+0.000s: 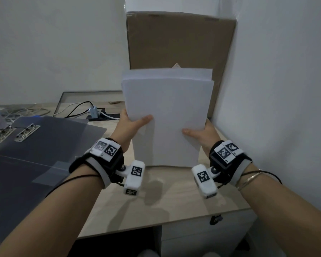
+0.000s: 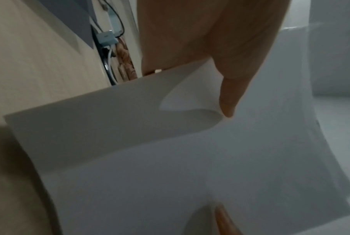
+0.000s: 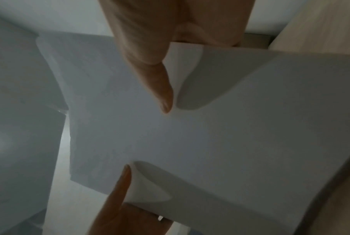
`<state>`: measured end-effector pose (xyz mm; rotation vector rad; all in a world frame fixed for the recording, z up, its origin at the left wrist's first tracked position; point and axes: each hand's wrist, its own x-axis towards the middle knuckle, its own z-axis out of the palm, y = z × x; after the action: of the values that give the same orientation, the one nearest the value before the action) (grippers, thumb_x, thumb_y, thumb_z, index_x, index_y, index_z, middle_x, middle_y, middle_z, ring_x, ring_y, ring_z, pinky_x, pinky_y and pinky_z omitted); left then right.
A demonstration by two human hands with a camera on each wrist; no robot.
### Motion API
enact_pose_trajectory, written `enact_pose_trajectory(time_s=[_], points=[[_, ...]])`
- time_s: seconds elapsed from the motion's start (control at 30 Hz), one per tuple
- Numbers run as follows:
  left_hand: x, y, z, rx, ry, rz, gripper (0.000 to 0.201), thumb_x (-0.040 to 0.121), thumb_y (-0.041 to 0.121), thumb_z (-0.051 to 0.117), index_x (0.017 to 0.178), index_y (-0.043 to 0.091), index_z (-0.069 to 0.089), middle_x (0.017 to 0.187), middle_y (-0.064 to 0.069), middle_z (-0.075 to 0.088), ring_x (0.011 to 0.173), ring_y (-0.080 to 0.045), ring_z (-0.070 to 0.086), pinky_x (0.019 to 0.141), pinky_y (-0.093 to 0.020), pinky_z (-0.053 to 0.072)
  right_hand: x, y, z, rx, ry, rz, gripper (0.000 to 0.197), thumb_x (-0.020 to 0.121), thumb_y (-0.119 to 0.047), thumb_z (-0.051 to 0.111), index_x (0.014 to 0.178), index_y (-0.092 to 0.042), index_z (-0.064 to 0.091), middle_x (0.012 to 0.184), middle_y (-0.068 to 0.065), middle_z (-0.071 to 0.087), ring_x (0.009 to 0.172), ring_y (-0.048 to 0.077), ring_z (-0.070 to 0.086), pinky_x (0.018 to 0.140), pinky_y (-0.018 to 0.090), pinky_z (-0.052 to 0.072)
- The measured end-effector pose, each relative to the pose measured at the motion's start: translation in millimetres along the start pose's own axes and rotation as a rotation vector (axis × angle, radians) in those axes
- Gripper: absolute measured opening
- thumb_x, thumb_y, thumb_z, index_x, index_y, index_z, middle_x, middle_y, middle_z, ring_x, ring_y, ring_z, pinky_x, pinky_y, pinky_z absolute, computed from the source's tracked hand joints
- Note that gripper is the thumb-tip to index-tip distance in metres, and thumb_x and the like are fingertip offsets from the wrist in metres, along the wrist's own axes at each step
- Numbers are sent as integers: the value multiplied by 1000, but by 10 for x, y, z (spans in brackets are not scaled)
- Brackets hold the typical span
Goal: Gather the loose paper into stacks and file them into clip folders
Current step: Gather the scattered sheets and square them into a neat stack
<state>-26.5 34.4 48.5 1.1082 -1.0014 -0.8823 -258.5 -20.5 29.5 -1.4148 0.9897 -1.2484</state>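
Observation:
A stack of white paper (image 1: pixel 167 108) stands on end on the wooden desk (image 1: pixel 174 193), its lower edge touching the surface. My left hand (image 1: pixel 132 123) grips its left side, thumb on the front sheet. My right hand (image 1: pixel 200 133) grips the right side the same way. The back sheets stick up a little above the front ones. In the left wrist view my left thumb (image 2: pixel 228 101) presses the paper (image 2: pixel 170 159). In the right wrist view my right thumb (image 3: pixel 160 89) lies on the paper (image 3: pixel 210 135). An open dark clip folder (image 1: pixel 44 143) with metal clips (image 1: pixel 27 132) lies at the left.
A large cardboard sheet (image 1: pixel 180 45) leans in the wall corner behind the paper. A power strip with plugs and cables (image 1: pixel 98 114) lies at the back of the desk. A white wall (image 1: pixel 276 89) is close on the right. A drawer (image 1: pixel 215 219) sits under the desk edge.

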Motion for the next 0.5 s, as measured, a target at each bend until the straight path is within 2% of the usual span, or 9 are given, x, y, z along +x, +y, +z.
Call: enact_pose_trajectory(time_s=[0.07, 0.1, 0.23, 0.3, 0.37, 0.43, 0.5], points=[[-23, -34, -42, -1, -43, -56, 103, 53, 34, 89, 138, 14, 35, 127, -7, 62, 111, -23, 65, 94, -45, 53, -4, 44, -23, 17, -8, 55, 86, 47, -27, 89, 123, -13, 52, 113, 9, 68, 101, 27, 67, 91, 48, 53], [-39, -51, -51, -2, -71, -68, 103, 54, 32, 90, 139, 14, 34, 128, -9, 61, 112, -24, 64, 95, -47, 53, -14, 61, -39, 40, -4, 72, 88, 46, -26, 89, 124, -12, 51, 113, 10, 68, 101, 27, 67, 90, 48, 53], [-55, -36, -23, -13, -93, -48, 101, 55, 30, 92, 138, 10, 37, 128, -12, 61, 114, -27, 63, 94, -48, 53, -21, 60, -35, 74, -49, 102, 87, 48, -24, 89, 125, -12, 52, 114, 9, 68, 102, 27, 67, 90, 47, 54], [-64, -1, 15, -13, -72, -30, 96, 54, 32, 91, 135, 9, 44, 126, -10, 64, 112, -26, 64, 93, -46, 54, -9, 59, -2, 34, -46, 105, 78, 53, -20, 89, 123, -11, 55, 113, 9, 69, 103, 27, 67, 92, 46, 52], [-92, 17, 46, -3, -48, -21, 78, 62, 28, 88, 129, 8, 53, 121, -9, 67, 109, -27, 66, 93, -45, 54, 10, 49, 12, -8, -12, 106, 66, 63, -10, 84, 122, -10, 54, 115, 11, 67, 105, 28, 65, 95, 46, 51], [-106, 10, 54, -3, -18, -44, 54, 74, 18, 80, 122, 7, 60, 117, -10, 69, 107, -29, 66, 94, -45, 53, 23, 20, -12, -77, -3, 87, 65, 68, -10, 81, 125, -8, 51, 119, 11, 64, 106, 27, 63, 96, 46, 50], [-125, 13, 59, -11, -5, -63, 42, 80, 14, 74, 119, 6, 62, 116, -11, 69, 106, -30, 66, 95, -46, 52, 29, -33, -54, -142, -30, 34, 68, 70, -12, 80, 129, -9, 46, 123, 8, 61, 108, 23, 61, 95, 39, 50]])
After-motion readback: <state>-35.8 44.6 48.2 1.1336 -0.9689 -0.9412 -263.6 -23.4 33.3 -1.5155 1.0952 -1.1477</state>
